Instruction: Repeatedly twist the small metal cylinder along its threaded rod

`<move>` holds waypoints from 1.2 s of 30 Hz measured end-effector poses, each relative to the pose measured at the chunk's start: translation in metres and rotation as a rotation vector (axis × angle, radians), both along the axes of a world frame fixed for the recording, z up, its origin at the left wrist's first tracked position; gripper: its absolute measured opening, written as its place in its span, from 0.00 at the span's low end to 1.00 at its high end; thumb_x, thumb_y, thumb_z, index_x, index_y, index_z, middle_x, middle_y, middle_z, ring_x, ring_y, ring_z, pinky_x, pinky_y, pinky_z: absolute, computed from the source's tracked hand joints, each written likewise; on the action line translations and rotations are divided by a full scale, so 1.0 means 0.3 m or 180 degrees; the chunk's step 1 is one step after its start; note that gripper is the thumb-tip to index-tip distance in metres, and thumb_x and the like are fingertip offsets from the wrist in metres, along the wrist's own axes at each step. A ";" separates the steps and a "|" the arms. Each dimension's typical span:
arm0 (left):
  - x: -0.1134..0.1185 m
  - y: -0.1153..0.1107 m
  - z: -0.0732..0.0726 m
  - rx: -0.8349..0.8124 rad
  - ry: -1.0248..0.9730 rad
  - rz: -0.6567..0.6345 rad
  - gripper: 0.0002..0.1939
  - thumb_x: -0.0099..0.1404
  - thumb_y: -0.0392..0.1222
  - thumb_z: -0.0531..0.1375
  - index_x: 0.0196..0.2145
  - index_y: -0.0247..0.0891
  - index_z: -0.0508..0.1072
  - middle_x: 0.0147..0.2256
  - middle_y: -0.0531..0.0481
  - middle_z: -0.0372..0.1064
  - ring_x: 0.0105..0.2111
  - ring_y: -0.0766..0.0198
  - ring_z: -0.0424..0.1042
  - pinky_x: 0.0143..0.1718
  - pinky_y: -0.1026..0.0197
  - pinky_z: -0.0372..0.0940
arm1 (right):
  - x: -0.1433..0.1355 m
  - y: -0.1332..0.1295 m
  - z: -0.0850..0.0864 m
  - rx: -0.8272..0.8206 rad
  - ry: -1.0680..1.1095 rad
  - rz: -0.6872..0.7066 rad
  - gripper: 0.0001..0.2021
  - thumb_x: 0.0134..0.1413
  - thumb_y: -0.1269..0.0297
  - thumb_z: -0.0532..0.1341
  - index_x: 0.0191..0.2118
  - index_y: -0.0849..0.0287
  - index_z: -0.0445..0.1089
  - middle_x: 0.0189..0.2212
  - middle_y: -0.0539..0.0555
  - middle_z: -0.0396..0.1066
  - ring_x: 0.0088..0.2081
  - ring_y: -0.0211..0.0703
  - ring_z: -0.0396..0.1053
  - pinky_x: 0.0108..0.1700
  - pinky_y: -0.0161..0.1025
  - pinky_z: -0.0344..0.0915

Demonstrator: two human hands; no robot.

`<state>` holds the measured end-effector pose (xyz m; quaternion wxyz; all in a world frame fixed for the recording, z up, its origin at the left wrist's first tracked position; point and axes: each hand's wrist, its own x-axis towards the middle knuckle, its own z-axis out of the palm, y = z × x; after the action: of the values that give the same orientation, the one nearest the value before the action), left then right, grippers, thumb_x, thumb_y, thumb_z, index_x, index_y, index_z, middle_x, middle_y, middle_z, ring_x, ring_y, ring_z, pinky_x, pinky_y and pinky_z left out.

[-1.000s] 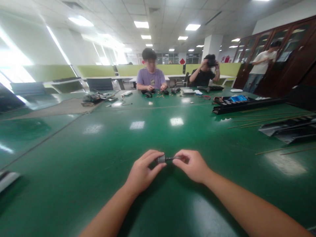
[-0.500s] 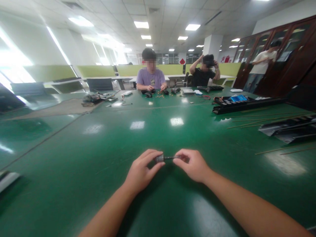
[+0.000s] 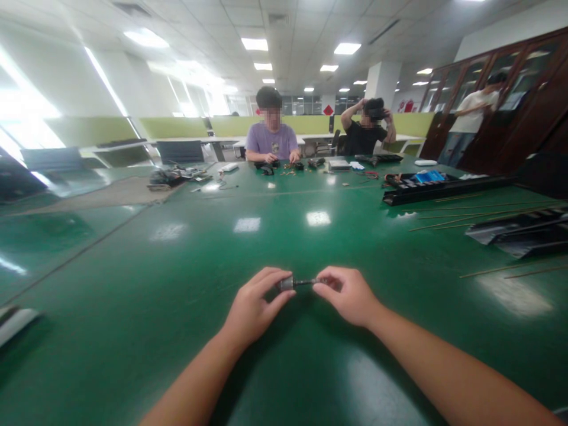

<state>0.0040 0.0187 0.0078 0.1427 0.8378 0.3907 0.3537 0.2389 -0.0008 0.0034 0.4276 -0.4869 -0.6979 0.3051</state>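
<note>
With our left hand (image 3: 257,305) we grasp the grey cylinder (image 3: 287,284) between thumb and fingers, and with our right hand (image 3: 348,296) we pinch the far end of the thin dark rod (image 3: 304,283). The cylinder and the rod are between our two hands, near the middle of the green table (image 3: 275,242) and in front of us. They lie almost level, in one line. We cannot tell if the rod is fixed in the cylinder or only sits in it, because our fingertips cover both ends.

To do this well, in our judgement, we should hold the cylinder firmly on its round side and the rod only lightly, so that we do not bend it. It is good to move both hands along the same line, slowly and without tilting. The metal looks smooth, so it may slip if our grip is loose.
</note>
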 end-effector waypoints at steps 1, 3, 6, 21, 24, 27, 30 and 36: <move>-0.001 0.000 0.000 -0.0002 -0.0002 0.0008 0.14 0.66 0.44 0.62 0.49 0.44 0.73 0.45 0.49 0.71 0.46 0.61 0.70 0.50 0.58 0.67 | 0.000 0.000 0.001 -0.0004 -0.0005 -0.0004 0.06 0.54 0.63 0.64 0.33 0.60 0.76 0.26 0.50 0.74 0.27 0.38 0.68 0.30 0.32 0.62; -0.003 -0.001 -0.002 0.0003 -0.0009 0.0022 0.14 0.66 0.44 0.62 0.49 0.43 0.73 0.46 0.48 0.71 0.46 0.61 0.70 0.50 0.58 0.67 | 0.000 0.000 0.001 -0.0013 -0.0009 -0.0012 0.06 0.54 0.63 0.64 0.33 0.60 0.76 0.26 0.50 0.74 0.27 0.38 0.68 0.30 0.33 0.62; -0.004 -0.004 -0.003 0.0008 -0.0022 0.0017 0.14 0.66 0.44 0.62 0.49 0.43 0.73 0.45 0.48 0.71 0.46 0.61 0.70 0.49 0.58 0.67 | -0.001 0.000 0.001 -0.0020 -0.0004 -0.0019 0.06 0.54 0.63 0.64 0.33 0.60 0.76 0.26 0.50 0.74 0.27 0.38 0.68 0.31 0.33 0.62; -0.009 -0.001 -0.007 0.0026 -0.0019 0.0042 0.14 0.66 0.44 0.62 0.49 0.44 0.72 0.45 0.49 0.71 0.46 0.61 0.70 0.50 0.58 0.66 | 0.001 -0.001 0.004 0.0031 -0.0022 -0.0057 0.06 0.54 0.63 0.64 0.33 0.60 0.77 0.27 0.51 0.75 0.28 0.38 0.68 0.31 0.33 0.63; -0.008 -0.001 -0.005 0.0010 -0.0019 0.0043 0.14 0.66 0.44 0.62 0.49 0.44 0.73 0.45 0.49 0.71 0.46 0.61 0.70 0.50 0.58 0.66 | 0.001 -0.002 0.003 0.0050 -0.0023 -0.0053 0.06 0.54 0.63 0.64 0.33 0.59 0.76 0.26 0.50 0.74 0.28 0.38 0.68 0.31 0.33 0.63; -0.007 -0.001 -0.003 -0.0004 -0.0032 0.0038 0.14 0.66 0.44 0.62 0.49 0.44 0.73 0.45 0.49 0.71 0.46 0.61 0.70 0.50 0.57 0.66 | 0.003 -0.003 0.004 0.0049 -0.0008 -0.0041 0.06 0.54 0.63 0.64 0.33 0.60 0.76 0.26 0.50 0.74 0.27 0.38 0.68 0.31 0.32 0.63; -0.006 -0.002 -0.003 -0.0016 -0.0038 0.0035 0.14 0.66 0.45 0.62 0.49 0.44 0.73 0.45 0.49 0.71 0.46 0.61 0.70 0.50 0.57 0.66 | 0.005 -0.003 0.004 0.0052 0.0001 -0.0035 0.06 0.54 0.63 0.64 0.33 0.60 0.76 0.26 0.50 0.74 0.27 0.38 0.68 0.31 0.33 0.63; -0.008 0.007 0.002 -0.0051 -0.0083 0.0217 0.14 0.66 0.47 0.61 0.47 0.41 0.74 0.43 0.46 0.72 0.43 0.58 0.71 0.47 0.54 0.67 | 0.006 -0.003 0.002 0.0090 -0.0008 -0.0042 0.06 0.55 0.62 0.64 0.33 0.59 0.76 0.26 0.51 0.75 0.28 0.38 0.69 0.32 0.33 0.63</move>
<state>0.0016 0.0209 0.0084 0.1424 0.8181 0.4199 0.3661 0.2406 -0.0017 0.0039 0.4355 -0.4859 -0.6994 0.2917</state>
